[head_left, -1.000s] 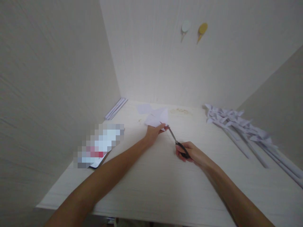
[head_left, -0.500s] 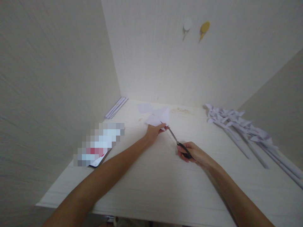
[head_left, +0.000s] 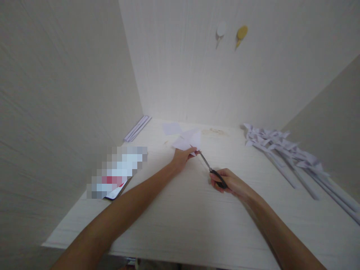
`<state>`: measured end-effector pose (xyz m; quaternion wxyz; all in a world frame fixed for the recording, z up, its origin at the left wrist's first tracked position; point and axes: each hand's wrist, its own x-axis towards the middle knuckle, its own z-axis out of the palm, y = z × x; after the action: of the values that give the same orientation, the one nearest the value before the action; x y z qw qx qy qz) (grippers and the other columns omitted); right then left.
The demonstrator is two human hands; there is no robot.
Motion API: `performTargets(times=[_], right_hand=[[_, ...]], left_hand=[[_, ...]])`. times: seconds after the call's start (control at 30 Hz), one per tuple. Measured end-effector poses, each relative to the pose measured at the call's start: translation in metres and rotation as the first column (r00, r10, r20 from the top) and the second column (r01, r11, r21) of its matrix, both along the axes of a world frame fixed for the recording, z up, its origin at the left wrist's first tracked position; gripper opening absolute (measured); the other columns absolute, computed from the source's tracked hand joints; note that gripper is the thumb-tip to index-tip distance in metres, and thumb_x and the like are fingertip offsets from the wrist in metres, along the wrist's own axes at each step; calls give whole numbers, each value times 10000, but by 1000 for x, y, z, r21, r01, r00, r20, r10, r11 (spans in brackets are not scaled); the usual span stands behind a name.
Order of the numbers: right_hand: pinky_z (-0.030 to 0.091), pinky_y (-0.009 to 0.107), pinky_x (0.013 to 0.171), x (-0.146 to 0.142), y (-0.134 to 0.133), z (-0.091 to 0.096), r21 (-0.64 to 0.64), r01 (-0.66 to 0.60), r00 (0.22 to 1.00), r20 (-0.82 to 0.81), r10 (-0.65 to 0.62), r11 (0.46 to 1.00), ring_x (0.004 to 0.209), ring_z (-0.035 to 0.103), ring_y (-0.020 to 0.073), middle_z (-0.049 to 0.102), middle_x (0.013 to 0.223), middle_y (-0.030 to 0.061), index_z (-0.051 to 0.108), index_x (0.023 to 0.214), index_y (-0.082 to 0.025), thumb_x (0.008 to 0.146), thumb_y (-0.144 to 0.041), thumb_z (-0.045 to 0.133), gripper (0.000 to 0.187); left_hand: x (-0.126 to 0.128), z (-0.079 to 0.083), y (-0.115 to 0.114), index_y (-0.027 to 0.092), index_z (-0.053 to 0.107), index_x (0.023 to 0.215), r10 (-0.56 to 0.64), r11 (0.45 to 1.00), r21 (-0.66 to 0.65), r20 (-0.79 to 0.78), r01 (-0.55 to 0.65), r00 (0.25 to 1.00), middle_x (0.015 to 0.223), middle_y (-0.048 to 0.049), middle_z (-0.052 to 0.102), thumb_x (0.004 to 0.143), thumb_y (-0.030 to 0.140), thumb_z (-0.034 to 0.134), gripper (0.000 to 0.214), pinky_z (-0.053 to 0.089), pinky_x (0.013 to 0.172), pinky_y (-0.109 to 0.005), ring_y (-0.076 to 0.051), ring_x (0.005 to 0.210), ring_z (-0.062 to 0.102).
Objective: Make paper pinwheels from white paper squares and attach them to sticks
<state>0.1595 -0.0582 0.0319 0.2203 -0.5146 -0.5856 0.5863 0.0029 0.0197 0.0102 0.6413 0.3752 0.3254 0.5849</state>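
Observation:
A white sheet of paper (head_left: 188, 139) with cut slits is pinched at its near edge by my left hand (head_left: 182, 157). My right hand (head_left: 222, 180) is closed round the black handles of a pair of scissors (head_left: 206, 162). The blades point up and left, and their tips reach the paper beside my left fingers. How far the blades are into the paper is hard to make out. Another piece of white paper (head_left: 171, 128) lies flat just behind, to the left.
Several paper pinwheels (head_left: 281, 144) on rolled paper sticks lie at the right. Rolled paper sticks (head_left: 137, 128) rest by the left wall. A phone (head_left: 118, 191), partly pixelated, lies at the left. On the back wall hang a white hook (head_left: 221, 30) and a yellow hook (head_left: 242, 33).
Almost nothing differs. The whole view has shifted very slightly; both hands, the paper and the scissors keep their places.

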Motion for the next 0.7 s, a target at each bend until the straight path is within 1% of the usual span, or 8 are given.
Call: performTargets(times=[0.27, 0.53, 0.6, 0.7], right_hand=[[107, 214, 320, 0, 0, -2, -1, 3, 1000, 0, -3, 1000, 274, 231, 34, 400, 322, -47, 494, 511, -134, 659, -509, 472, 403], [133, 217, 348, 4, 3, -14, 41, -5, 1000, -29, 7, 999, 289, 254, 40, 401, 311, -40, 479, 471, -135, 698, -472, 457, 407], [130, 217, 348, 4, 3, -14, 38, -4, 1000, -26, 5, 999, 288, 254, 40, 401, 312, -43, 486, 486, -134, 700, -467, 460, 396], [129, 216, 347, 3, 3, -11, 34, -9, 1000, -25, 10, 999, 289, 248, 39, 406, 317, -43, 493, 501, -133, 707, -458, 458, 387]], left_hand=[[0, 0, -1, 118, 529, 625, -1, 1000, -7, 4, 1, 1000, 548, 24, 566, 530, 146, 614, 130, 454, 570, -245, -93, 521, 550], [0, -1, 0, 115, 525, 618, -13, 1000, 11, 25, 13, 1000, 544, 24, 568, 535, 137, 611, 121, 460, 557, -232, -96, 519, 560], [0, -1, 0, 116, 528, 627, -2, 1000, 6, 8, 2, 1000, 554, 19, 570, 539, 140, 609, 122, 454, 530, -216, -100, 524, 565], [0, -1, -1, 115, 542, 647, 31, 1000, 3, -68, -31, 997, 592, -1, 583, 551, 160, 606, 124, 441, 491, -201, -108, 544, 570]])
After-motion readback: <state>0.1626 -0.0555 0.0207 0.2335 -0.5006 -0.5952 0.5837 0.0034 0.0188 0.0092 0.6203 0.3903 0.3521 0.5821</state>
